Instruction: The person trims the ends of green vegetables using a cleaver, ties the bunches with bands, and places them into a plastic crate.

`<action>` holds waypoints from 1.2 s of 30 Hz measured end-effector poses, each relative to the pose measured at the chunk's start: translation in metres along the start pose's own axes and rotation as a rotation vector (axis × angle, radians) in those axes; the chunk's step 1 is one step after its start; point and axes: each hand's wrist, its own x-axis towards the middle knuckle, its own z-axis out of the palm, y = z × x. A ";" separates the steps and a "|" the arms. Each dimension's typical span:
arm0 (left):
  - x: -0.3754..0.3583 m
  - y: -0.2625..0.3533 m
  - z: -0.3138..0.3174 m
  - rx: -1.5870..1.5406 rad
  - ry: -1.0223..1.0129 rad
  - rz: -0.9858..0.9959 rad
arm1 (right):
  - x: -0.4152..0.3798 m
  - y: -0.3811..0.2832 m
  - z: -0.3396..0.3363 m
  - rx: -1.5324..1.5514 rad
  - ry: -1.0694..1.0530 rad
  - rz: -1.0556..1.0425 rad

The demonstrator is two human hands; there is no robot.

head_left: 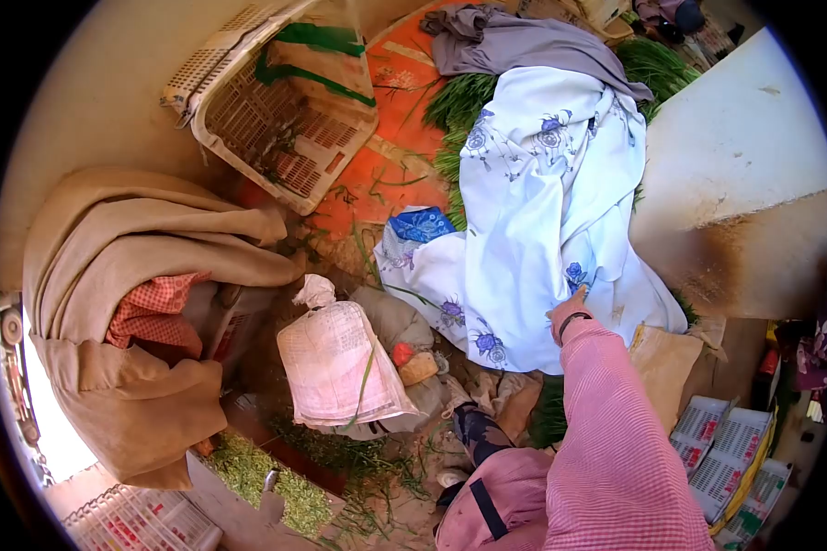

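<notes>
My right hand (570, 310) reaches out from a pink checked sleeve (611, 404) to the lower part of a white cloth (542, 211) with blue and purple flowers. Its fingers are closed on the cloth beside a printed blue flower. The cloth lies in folds over a heap of long green stalks (459, 101), which show along its edges. A grey cloth (533, 44) covers the far end of the heap. At the white cloth's left edge is a bright blue patterned cloth (421, 224). My left hand is out of view.
A tipped plastic crate (335, 174) leans at the upper left. Brown fabric (138, 239) drapes over things on the left, near a pale woven sack (335, 363). White baskets (730, 450) stand at the lower right. A pale panel (744, 138) bounds the right side.
</notes>
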 end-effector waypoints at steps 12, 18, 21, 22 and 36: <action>-0.013 -0.049 -0.119 0.035 -0.101 0.012 | -0.151 0.138 -0.138 0.036 0.646 0.156; 0.055 -0.086 -0.167 0.010 -0.308 0.096 | -0.276 0.477 -0.131 2.053 1.847 0.176; 0.056 -0.079 -0.156 0.027 -0.351 0.097 | -0.295 0.448 -0.082 2.151 1.929 0.214; 0.034 -0.060 -0.145 0.048 -0.327 0.091 | -0.288 0.422 -0.068 1.997 1.810 0.339; -0.017 0.008 -0.025 -0.011 -0.091 -0.094 | 0.011 -0.032 -0.017 0.264 0.088 0.101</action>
